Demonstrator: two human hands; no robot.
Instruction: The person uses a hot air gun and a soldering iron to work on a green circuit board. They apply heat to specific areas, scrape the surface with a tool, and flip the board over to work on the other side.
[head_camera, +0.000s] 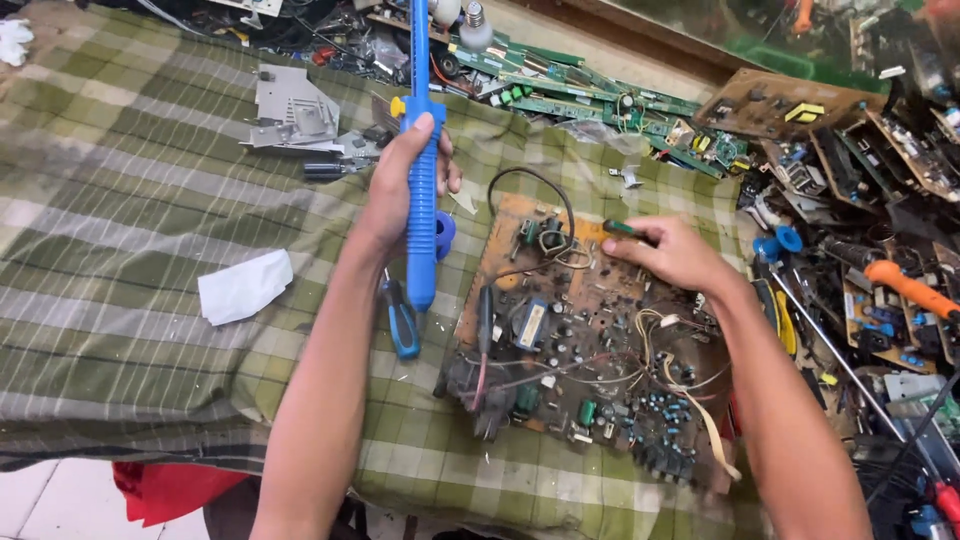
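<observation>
A green checked cloth (130, 200) covers the work surface, and on its right half lies a brown circuit board (590, 340), crowded with capacitors, coils and loose wires. Beyond the cloth's right edge sits a heap of scrap boards (870, 150) and tools, with more green boards (590, 100) along the top. A grey metal bracket (295, 115) lies at the upper left of the cloth, and a white scrap of paper (243, 285) further down on the left. The left hand (405, 185) is wrapped tight around a long blue pump (422, 170) (a desoldering type, by its shape), held upright just left of the board, thumb near its yellow knob; the tip hangs above the cloth, not touching the board. Below that tip a blue-handled screwdriver (402, 320) lies on the cloth beside the board's left edge. The right hand (670, 250) rests on the board's upper right part, fingers pinched on a small green-handled tool (620, 228) pointing left over the components.
</observation>
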